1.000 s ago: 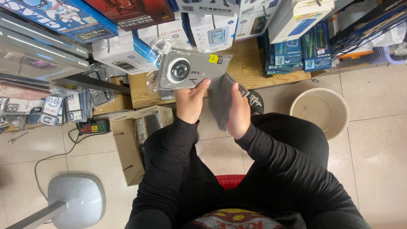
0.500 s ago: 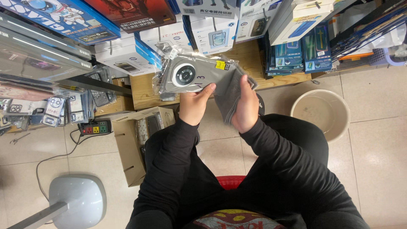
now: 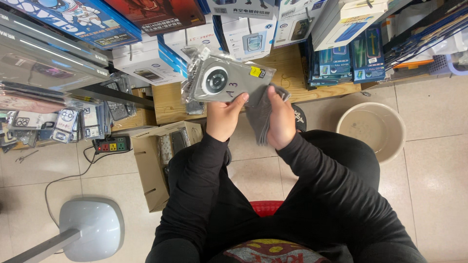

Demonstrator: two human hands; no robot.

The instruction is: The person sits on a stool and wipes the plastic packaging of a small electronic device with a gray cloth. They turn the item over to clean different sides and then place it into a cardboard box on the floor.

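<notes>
Head view looks down on a grey phone case in a clear plastic sleeve (image 3: 225, 80), held up in the air above the person's lap and in front of a low wooden shelf (image 3: 292, 68). The left hand (image 3: 225, 118) grips the lower edge of the sleeved case, thumb on its face and fingers curled behind it. The right hand (image 3: 281, 119) is just beside it, fingers pressed together around a dark grey cloth (image 3: 259, 114) that hangs down between the two hands and touches the case's right end.

Boxed goods (image 3: 243, 29) stand stacked on the shelf behind the case. On the tiled floor, an open cardboard box (image 3: 151, 160) sits left of the person's knee, with a power strip (image 3: 108, 145) at its left. A beige plastic basin (image 3: 373, 129) rests on the floor to the right, and a grey fan base (image 3: 90, 229) lies near the lower left.
</notes>
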